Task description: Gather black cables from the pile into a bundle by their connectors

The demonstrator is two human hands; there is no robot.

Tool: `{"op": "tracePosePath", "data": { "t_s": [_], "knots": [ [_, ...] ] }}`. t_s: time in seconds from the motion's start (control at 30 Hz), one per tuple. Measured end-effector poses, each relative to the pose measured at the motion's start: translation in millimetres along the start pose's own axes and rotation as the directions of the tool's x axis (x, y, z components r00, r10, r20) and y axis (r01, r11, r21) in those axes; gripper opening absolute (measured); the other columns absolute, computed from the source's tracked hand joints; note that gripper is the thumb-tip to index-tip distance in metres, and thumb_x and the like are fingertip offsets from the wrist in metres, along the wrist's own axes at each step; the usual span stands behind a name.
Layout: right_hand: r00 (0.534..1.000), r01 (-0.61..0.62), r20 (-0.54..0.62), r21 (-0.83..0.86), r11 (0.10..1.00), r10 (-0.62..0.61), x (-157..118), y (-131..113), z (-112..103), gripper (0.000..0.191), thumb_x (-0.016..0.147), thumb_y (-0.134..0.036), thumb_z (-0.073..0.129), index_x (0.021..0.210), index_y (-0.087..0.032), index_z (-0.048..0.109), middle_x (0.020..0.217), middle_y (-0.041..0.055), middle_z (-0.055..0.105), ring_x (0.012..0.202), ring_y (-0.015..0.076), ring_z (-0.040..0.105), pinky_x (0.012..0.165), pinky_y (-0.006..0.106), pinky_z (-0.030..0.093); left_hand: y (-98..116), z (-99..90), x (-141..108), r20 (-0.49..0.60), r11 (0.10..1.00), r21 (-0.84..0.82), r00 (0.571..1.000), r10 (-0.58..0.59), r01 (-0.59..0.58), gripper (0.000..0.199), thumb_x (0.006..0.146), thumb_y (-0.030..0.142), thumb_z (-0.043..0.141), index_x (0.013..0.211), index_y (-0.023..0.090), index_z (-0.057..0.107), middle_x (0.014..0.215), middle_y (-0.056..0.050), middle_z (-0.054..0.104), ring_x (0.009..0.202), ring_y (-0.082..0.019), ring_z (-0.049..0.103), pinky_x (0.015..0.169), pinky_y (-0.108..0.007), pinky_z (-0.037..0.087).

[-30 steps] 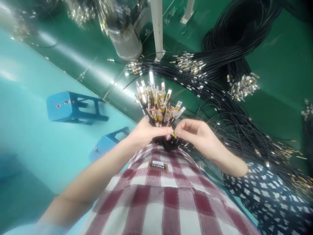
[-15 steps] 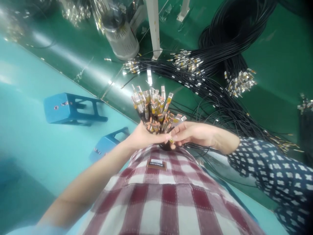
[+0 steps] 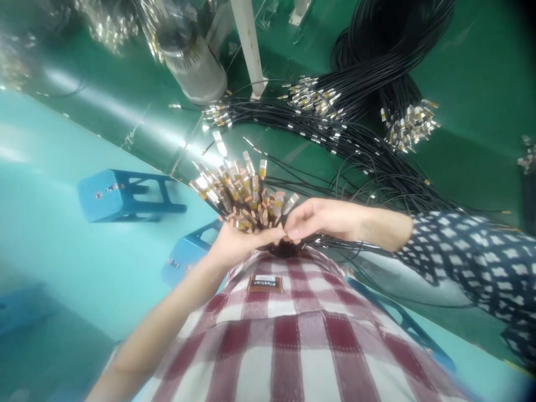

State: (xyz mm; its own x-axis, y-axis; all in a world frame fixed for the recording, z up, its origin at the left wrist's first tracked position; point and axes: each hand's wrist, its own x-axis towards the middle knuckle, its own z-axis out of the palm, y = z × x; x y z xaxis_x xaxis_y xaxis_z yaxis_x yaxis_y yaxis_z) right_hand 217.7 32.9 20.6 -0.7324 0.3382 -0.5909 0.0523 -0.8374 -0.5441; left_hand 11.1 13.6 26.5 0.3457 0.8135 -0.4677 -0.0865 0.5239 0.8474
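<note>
A thick bundle of black cables (image 3: 240, 192) stands with its silver, yellow and copper-coloured ends fanned upward. My left hand (image 3: 238, 241) is closed around the bundle just below these ends, its thumb lying across the front. At the bundle's right side, my right hand (image 3: 310, 220) pinches near the left thumb tip. A small cable end seems to be between those right fingers, though most of it is hidden. The lower part of the bundle drops out of sight behind the checked apron (image 3: 288, 318).
More black cables (image 3: 285, 114) with metal ends lie across the green table (image 3: 473, 111), a large coil (image 3: 389, 50) among them. A grey motor-like machine (image 3: 195, 72) and a white post (image 3: 248, 44) stand behind. Blue stools (image 3: 100, 195) stand on the floor at left.
The bundle has tilted left and its ends have fanned wider. My right hand has shifted slightly up and left, still close to the left thumb. The camera view has moved a little.
</note>
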Motion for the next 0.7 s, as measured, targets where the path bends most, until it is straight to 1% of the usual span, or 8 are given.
{"op": "tracePosePath", "data": {
  "t_s": [0.07,0.13,0.2,0.27,0.4,0.5,0.6,0.7],
  "knots": [
    [0.980,0.144,-0.139,-0.024,0.989,-0.146,-5,-2,9,0.006,0.065,-0.021,0.077,0.066,-0.017,0.073,0.068,-0.0017,0.070,0.068,0.0099,0.060,0.073,0.024,0.046,-4,0.0,-1,-0.010,0.999,-0.036,1.000,-0.006,0.006,0.022,0.064,0.022,0.085,0.080,0.015,0.071,0.070,-0.003,0.070,0.061,-0.016,0.065,0.063,-0.030,0.056],
    [0.951,0.224,-0.208,-0.040,0.974,-0.228,-10,-4,16,0.004,0.066,-0.019,0.074,0.065,-0.017,0.071,0.068,-0.0012,0.070,0.071,0.0120,0.062,0.077,0.027,0.048,-5,1.7,-1,-0.050,0.998,-0.057,0.998,-0.031,0.028,0.019,0.067,0.021,0.083,0.081,0.015,0.072,0.069,-0.002,0.069,0.059,-0.013,0.063,0.063,-0.029,0.056],
    [0.939,0.250,-0.235,-0.043,0.967,-0.253,-11,-4,20,0.005,0.067,-0.018,0.073,0.063,-0.017,0.070,0.067,-0.0009,0.070,0.071,0.0127,0.062,0.076,0.028,0.048,-4,4.7,-1,-0.074,0.996,-0.078,0.996,-0.049,0.043,0.016,0.068,0.019,0.082,0.079,0.015,0.072,0.068,-0.001,0.068,0.058,-0.013,0.062,0.064,-0.028,0.055],
    [0.939,0.234,-0.252,-0.033,0.972,-0.234,-11,-3,21,0.007,0.068,-0.020,0.071,0.062,-0.017,0.070,0.064,-0.0009,0.068,0.065,0.0115,0.059,0.069,0.027,0.046,-2,7.8,-1,-0.057,0.995,-0.089,0.998,-0.039,0.034,0.013,0.069,0.018,0.081,0.075,0.015,0.070,0.066,-0.001,0.067,0.060,-0.013,0.062,0.066,-0.029,0.055],
    [0.949,0.191,-0.257,0.005,0.982,-0.183,-7,2,17,0.012,0.069,-0.023,0.068,0.060,-0.016,0.070,0.059,-0.0014,0.063,0.054,0.0079,0.048,0.053,0.023,0.035,2,11.4,-1,0.003,0.998,-0.057,1.000,-0.015,0.015,0.014,0.074,0.018,0.077,0.066,0.015,0.066,0.064,-0.001,0.065,0.064,-0.015,0.063,0.071,-0.032,0.054],
    [0.961,0.182,-0.208,-0.009,0.983,-0.180,-7,3,15,0.014,0.072,-0.023,0.063,0.063,-0.017,0.071,0.060,-0.0007,0.064,0.052,0.0074,0.044,0.050,0.023,0.030,3,11.8,-3,0.004,0.999,-0.027,0.999,-0.045,0.045,0.015,0.075,0.019,0.076,0.065,0.016,0.066,0.064,-0.002,0.065,0.064,-0.015,0.062,0.069,-0.033,0.054],
    [0.958,0.233,-0.161,-0.047,0.971,-0.238,-11,1,16,0.019,0.077,-0.027,0.060,0.068,-0.017,0.073,0.066,0.0010,0.068,0.057,0.0091,0.049,0.053,0.023,0.034,4,12.1,-3,0.002,0.998,-0.022,0.998,-0.065,0.065,0.015,0.074,0.022,0.077,0.064,0.016,0.067,0.064,-0.002,0.066,0.063,-0.016,0.062,0.069,-0.034,0.054],
    [0.938,0.288,-0.174,-0.090,0.953,-0.300,-13,-1,19,0.015,0.075,-0.030,0.071,0.068,-0.016,0.071,0.071,0.0012,0.070,0.065,0.0109,0.055,0.063,0.024,0.042,5,13.1,-2,-0.005,0.999,-0.024,0.999,-0.047,0.047,0.016,0.073,0.024,0.078,0.063,0.017,0.068,0.063,-0.001,0.065,0.061,-0.015,0.061,0.068,-0.032,0.054]
  ]
}}
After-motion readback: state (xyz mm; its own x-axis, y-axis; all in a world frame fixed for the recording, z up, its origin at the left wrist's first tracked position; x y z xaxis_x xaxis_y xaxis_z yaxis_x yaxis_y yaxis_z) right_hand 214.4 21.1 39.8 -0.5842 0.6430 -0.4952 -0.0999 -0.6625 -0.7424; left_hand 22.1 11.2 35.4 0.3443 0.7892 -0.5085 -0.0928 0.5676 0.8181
